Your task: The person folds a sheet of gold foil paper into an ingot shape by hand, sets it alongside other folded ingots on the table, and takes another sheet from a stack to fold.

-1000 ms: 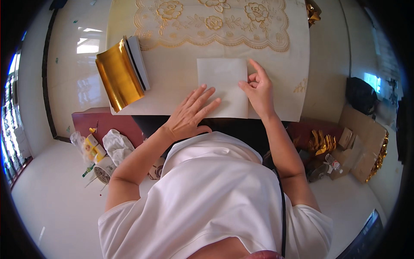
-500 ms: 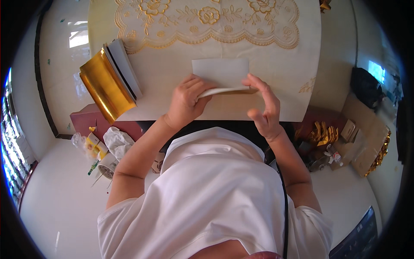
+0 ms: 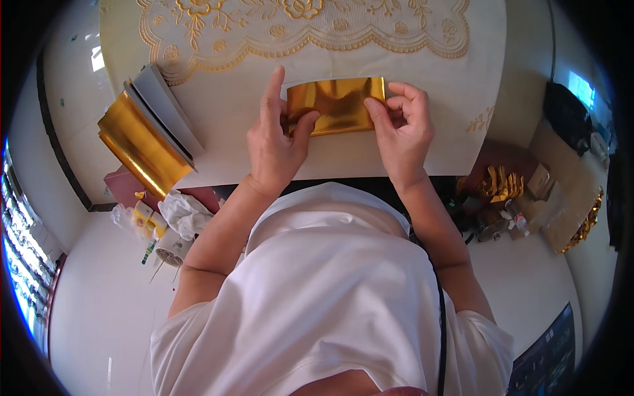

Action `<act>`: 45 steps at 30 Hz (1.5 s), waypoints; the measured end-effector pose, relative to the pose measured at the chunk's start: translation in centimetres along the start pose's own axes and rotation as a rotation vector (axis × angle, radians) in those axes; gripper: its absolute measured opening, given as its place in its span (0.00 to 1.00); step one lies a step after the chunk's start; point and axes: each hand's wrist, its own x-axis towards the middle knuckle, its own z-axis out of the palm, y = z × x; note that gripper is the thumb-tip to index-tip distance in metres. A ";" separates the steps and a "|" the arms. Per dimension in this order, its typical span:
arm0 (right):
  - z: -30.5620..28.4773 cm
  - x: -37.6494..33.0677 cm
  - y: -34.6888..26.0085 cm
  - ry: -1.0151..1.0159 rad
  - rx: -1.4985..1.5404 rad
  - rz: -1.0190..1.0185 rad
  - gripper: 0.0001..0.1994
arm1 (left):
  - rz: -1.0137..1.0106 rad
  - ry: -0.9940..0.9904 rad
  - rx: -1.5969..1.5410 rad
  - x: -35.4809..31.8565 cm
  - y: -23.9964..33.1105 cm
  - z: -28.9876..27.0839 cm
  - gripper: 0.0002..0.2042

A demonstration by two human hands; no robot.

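A shiny gold paper sheet [image 3: 337, 107] is held up in front of me, its gold face showing and its shape a wide rectangle. My left hand [image 3: 274, 132] grips its lower left corner with the thumb in front, the index finger stretched away from the paper and the other fingers partly hidden. At the right edge, my right hand [image 3: 403, 129] pinches the sheet between the thumb and curled fingers. To the left lies a stack of gold paper [image 3: 142, 142], with white-backed sheets [image 3: 168, 109] leaning beside it on the table.
A cream tablecloth [image 3: 343, 155] with a gold-embroidered lace border covers the table. Left below the edge are a white crumpled bag [image 3: 183, 214] and a white container [image 3: 173, 247]. On the right sit folded gold pieces [image 3: 502, 185] and a cardboard box [image 3: 561, 198].
The partly folded sheet has opened out, turning its gold face toward me instead of its white side. My right hand has closed on its right edge; the left index finger has straightened.
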 end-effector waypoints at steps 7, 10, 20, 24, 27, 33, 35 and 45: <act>0.2 0.4 0.3 -0.007 -0.103 -0.099 0.09 | 0.124 -0.011 0.076 0.4 -0.1 -0.1 0.32; 0.3 0.4 0.4 -0.005 -0.117 -0.108 0.07 | 0.156 -0.054 0.173 0.1 0.0 -0.5 0.23; 0.7 0.4 0.9 0.009 -0.153 -0.156 0.07 | 0.161 -0.041 0.130 0.1 -0.8 -0.4 0.16; 0.8 0.4 1.0 0.028 -0.188 -0.201 0.07 | 0.166 -0.036 0.137 0.1 -0.8 -0.4 0.16; 0.9 0.4 1.2 0.038 -0.207 -0.226 0.08 | 0.177 -0.037 0.146 0.1 -0.9 -0.4 0.16; 1.2 0.5 1.1 0.066 -0.213 -0.263 0.08 | 0.193 -0.015 0.144 0.2 -1.0 -0.4 0.16; 1.3 0.5 1.0 0.075 -0.220 -0.269 0.08 | 0.185 -0.010 0.139 0.2 -0.9 -0.4 0.16; 1.3 -0.1 1.8 0.061 -0.334 -0.300 0.06 | 0.170 0.016 0.294 -0.7 -1.1 -0.3 0.12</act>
